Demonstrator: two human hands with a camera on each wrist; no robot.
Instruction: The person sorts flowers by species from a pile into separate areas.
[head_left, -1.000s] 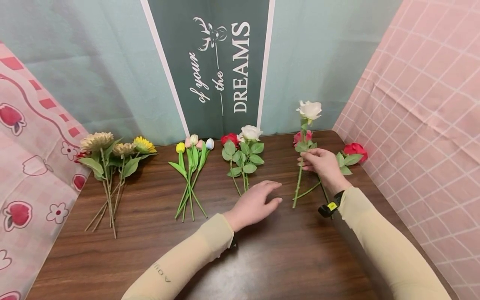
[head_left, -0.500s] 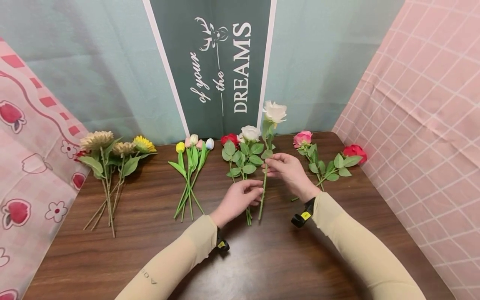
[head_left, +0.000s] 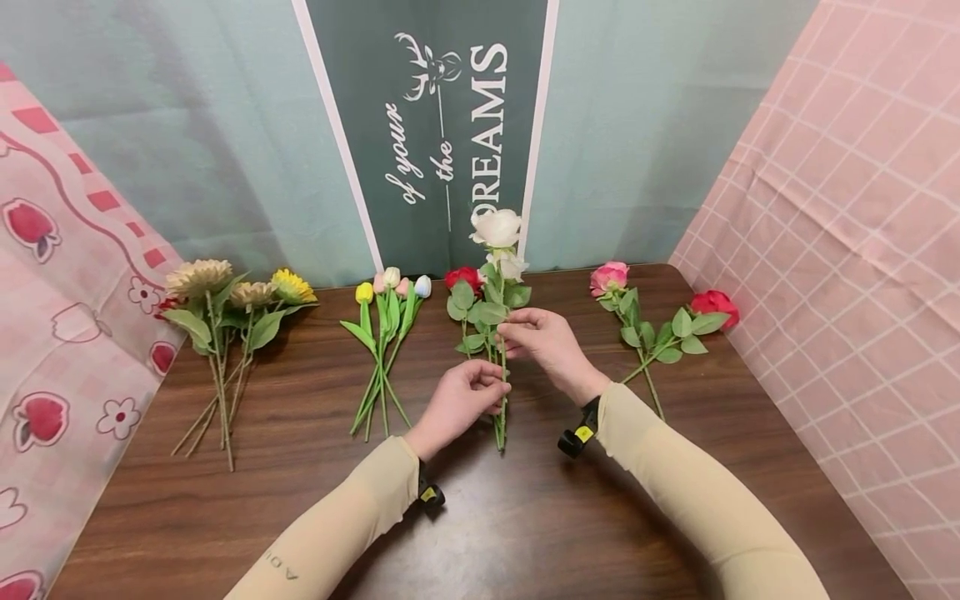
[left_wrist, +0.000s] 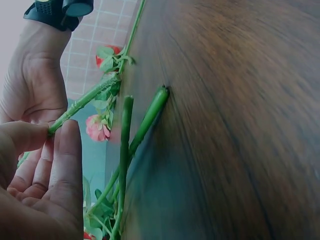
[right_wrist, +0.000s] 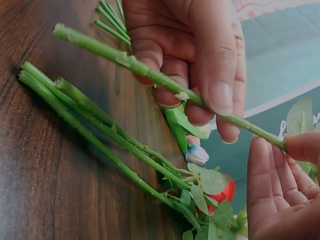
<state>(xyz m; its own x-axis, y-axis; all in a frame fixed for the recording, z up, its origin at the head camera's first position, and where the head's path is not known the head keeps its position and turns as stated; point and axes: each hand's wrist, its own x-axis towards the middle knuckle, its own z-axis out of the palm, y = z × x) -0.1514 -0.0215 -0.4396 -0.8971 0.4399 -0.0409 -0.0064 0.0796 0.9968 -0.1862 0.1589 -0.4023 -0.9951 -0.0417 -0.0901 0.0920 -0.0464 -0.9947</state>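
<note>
A white rose (head_left: 497,227) stands upright above the table, its stem (right_wrist: 150,75) between both hands. My right hand (head_left: 551,348) pinches the stem just below the leaves. Lower down, my left hand (head_left: 461,396) pinches the same stem between thumb and fingers; the left wrist view shows this left hand (left_wrist: 37,175) up close. Directly behind the held flower lie a red rose (head_left: 462,277) and another white rose (head_left: 512,265), partly hidden by it. Their cut stems (right_wrist: 95,122) rest on the wood, below the held stem in the right wrist view.
Tulips (head_left: 382,350) lie in a crossed bunch left of the hands. Farther left are beige flowers (head_left: 198,279) and a yellow flower (head_left: 292,287). A pink rose (head_left: 609,277) and a red rose (head_left: 714,308) lie crossed at right. Fabric walls border the brown table (head_left: 525,533).
My right hand has carried the white rose left from the pink and red roses to the middle bunch. My left hand has moved slightly left and now pinches its stem.
</note>
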